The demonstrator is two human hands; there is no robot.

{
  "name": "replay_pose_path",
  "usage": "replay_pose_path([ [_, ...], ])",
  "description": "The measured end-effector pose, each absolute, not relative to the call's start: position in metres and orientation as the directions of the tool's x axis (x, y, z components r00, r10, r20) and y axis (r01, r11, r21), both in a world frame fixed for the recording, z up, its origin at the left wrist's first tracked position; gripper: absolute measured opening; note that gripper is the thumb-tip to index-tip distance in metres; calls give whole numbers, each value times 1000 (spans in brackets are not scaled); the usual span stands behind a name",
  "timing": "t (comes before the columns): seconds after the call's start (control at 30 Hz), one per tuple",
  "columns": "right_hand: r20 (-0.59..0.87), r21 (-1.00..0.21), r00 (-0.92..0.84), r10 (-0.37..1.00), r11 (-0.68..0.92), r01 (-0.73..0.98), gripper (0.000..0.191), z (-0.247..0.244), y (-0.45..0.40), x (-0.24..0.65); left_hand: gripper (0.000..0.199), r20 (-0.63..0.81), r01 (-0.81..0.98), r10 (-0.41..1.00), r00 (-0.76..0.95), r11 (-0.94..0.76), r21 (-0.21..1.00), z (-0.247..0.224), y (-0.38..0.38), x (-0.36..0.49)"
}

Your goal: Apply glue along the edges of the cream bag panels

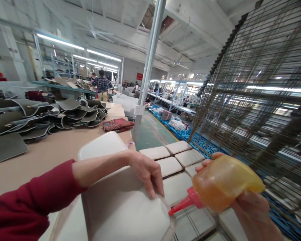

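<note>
My right hand [248, 204] is wrapped round a yellow squeeze bottle [220, 180] of amber liquid. The bottle lies tilted, its red nozzle [183, 202] pointing left, with the tip at the right edge of a pale panel [130, 211] that has rounded corners. My left hand [146, 170] reaches over this panel from the left, thumb and fingers pressed on its upper right edge. Behind my left forearm another white panel [102, 145] shows in part. Several similar pale panels [174, 185] lie in rows beneath and beyond the bottle.
Grey-green pieces with pale edges [75, 115] are heaped on the brown table [50, 152] at left, near a folded red patterned cloth [118, 124]. A metal post [150, 57] rises ahead. A wire rack [256, 87] stands at right. A person [102, 85] is in the background.
</note>
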State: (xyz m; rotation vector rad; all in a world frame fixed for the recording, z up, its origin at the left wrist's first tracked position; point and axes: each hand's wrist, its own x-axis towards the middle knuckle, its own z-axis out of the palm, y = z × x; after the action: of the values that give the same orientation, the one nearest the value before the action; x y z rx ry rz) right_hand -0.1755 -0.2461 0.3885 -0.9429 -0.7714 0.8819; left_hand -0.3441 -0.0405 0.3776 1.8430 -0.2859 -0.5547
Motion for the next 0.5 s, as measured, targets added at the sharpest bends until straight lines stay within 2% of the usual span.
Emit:
replay_pose_path([
  [0.1, 147, -901, 463, 874, 312, -303, 77, 387, -243, -177, 57, -245, 96, -452, 858, -328, 940, 377, -37, -347],
  [0.27, 222, -899, 446, 867, 359, -250, 70, 390, -238, -185, 51, -235, 90, -493, 838, -299, 950, 379, -35, -352],
  [0.4, 203, -906, 523, 828, 362, -220, 71, 392, -238, -191, 49, -229, 85, -472, 851, -307, 948, 380, -34, -354],
  [0.5, 204, -905, 505, 838, 358, -230, 72, 386, -239, -184, 47, -225, 79, -463, 857, -312, 947, 379, -31, -354],
])
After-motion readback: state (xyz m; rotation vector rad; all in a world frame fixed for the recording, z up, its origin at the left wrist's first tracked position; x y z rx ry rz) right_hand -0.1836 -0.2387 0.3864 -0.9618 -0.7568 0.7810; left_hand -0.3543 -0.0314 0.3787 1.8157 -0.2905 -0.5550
